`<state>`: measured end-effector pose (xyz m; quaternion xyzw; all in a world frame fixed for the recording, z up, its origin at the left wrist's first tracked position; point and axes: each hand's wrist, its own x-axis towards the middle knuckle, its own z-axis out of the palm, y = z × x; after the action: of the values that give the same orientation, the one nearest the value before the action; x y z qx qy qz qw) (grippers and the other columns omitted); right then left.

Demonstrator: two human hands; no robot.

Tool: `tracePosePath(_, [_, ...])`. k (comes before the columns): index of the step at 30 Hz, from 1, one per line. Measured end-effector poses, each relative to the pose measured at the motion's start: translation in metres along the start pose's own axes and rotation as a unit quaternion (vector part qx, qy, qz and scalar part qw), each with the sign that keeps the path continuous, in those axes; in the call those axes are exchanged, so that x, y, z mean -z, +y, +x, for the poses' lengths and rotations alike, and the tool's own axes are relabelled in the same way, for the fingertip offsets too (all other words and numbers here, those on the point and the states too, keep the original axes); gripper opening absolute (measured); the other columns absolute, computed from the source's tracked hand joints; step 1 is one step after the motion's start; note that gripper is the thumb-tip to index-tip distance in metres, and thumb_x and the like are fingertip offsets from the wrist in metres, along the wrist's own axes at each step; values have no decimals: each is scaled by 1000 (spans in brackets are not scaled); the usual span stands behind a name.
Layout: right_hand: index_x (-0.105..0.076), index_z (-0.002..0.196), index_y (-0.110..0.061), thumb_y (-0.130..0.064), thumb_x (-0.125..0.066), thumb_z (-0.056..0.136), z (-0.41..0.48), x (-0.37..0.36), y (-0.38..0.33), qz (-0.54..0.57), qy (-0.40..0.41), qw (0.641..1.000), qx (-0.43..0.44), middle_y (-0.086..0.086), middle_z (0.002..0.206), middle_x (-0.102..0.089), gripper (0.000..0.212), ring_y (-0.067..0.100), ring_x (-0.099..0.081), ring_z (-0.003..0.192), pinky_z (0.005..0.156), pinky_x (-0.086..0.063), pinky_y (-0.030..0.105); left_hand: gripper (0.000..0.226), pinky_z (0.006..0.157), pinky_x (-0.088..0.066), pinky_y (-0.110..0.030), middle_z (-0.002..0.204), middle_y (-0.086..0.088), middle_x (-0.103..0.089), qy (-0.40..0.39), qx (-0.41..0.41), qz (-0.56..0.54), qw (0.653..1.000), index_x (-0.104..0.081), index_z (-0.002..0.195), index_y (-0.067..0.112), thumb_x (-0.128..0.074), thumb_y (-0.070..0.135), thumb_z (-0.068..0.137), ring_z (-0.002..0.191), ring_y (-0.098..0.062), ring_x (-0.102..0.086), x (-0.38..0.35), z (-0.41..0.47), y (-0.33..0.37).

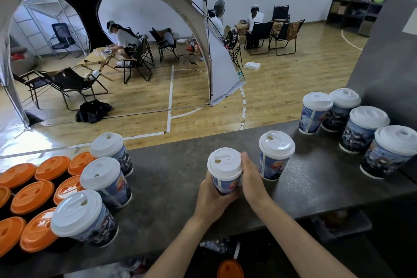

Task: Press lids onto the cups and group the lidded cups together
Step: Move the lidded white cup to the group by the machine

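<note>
A printed paper cup with a white lid (224,168) stands at the middle of the dark counter (176,178). My left hand (211,196) wraps around its body from the left. My right hand (251,176) rests against its right side, fingertips at the lid's rim. Just to the right stands another white-lidded cup (274,156), apart from my hands. Several lidded cups (363,126) are grouped at the far right. Three more white-lidded cups (103,183) stand in a row on the left.
Several cups with orange lids (33,196) crowd the counter's left end. A grey wall (392,56) rises behind the right group. Beyond the counter's far edge lies a wooden floor with a tent, folding chairs and seated people. An orange lid (230,269) shows below the counter.
</note>
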<state>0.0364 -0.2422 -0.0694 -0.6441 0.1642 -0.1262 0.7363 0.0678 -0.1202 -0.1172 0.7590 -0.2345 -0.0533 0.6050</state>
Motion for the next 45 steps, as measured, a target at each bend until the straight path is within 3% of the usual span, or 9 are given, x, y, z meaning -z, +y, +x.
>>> tracePosePath(8, [-62,115,-21,-26,-28,111,2,9,-9,-35,-27,999,-7,-20,106,-64,35,-13,-58,99,73,-42,-1,82,104,-52,-25,132,14,-66,-102,64,5,993,-51,141,22,-95,23,71,121,-1,-63,21,13,-4])
tracePosePath(17, [-67,112,-18,-29,-28,111,-1,2,-4,-20,-5,1000,3,-4,112,-72,41,-2,-66,102,82,-49,10,82,98,-52,-17,127,27,-67,-1,18,-4,1000,-50,143,14,-93,18,74,120,2,-64,0,-3,3])
tracePosePath(23, [-62,119,-18,-25,-28,111,1,6,-15,-53,-37,998,-2,-14,110,-66,36,-7,-59,102,74,-45,1,93,108,-52,-34,134,9,-66,-114,70,9,991,-51,143,21,-99,28,64,125,-7,-62,25,20,-2])
tracePosePath(27, [-63,118,-18,-28,-29,111,2,8,-20,-51,-29,998,-1,-16,108,-65,37,-13,-59,96,72,-43,-1,85,106,-54,-33,133,13,-66,-80,49,28,995,-52,142,21,-96,28,69,123,-5,-63,20,16,-3])
tracePosePath(31, [-63,125,-13,-32,-32,111,-5,-5,-8,-6,25,1000,15,2,123,-68,40,12,-61,120,101,-47,23,78,96,-56,-24,123,19,-72,33,31,-7,999,-56,134,20,-92,29,66,115,-4,-68,-1,1,1])
tracePosePath(33, [-66,118,-12,-27,-32,111,-6,-10,-6,26,56,998,15,4,117,-71,38,16,-63,117,100,-48,26,81,92,-55,-22,120,18,-73,66,45,-18,997,-57,132,18,-91,35,60,112,-2,-69,-10,-4,4])
tracePosePath(37, [-67,113,-17,-22,-33,110,-4,-7,-8,-18,62,997,39,1,114,-71,34,17,-63,115,94,-49,26,88,99,-54,-24,129,9,-68,-9,79,-17,997,-52,139,15,-98,14,64,116,0,-65,4,9,-1])
tracePosePath(40, [-64,110,-22,-27,-32,110,-3,-1,-14,-51,32,998,25,-4,111,-68,33,14,-62,112,81,-48,15,95,106,-54,-36,132,7,-67,-96,94,8,991,-53,141,18,-98,33,59,121,-8,-64,22,18,-1])
tracePosePath(45, [-62,116,-20,-33,-32,110,-3,-3,-19,-19,47,999,14,-5,116,-65,33,10,-59,111,83,-47,13,87,99,-56,-32,125,13,-71,-13,77,7,997,-58,134,23,-90,46,56,114,-1,-67,8,6,5])
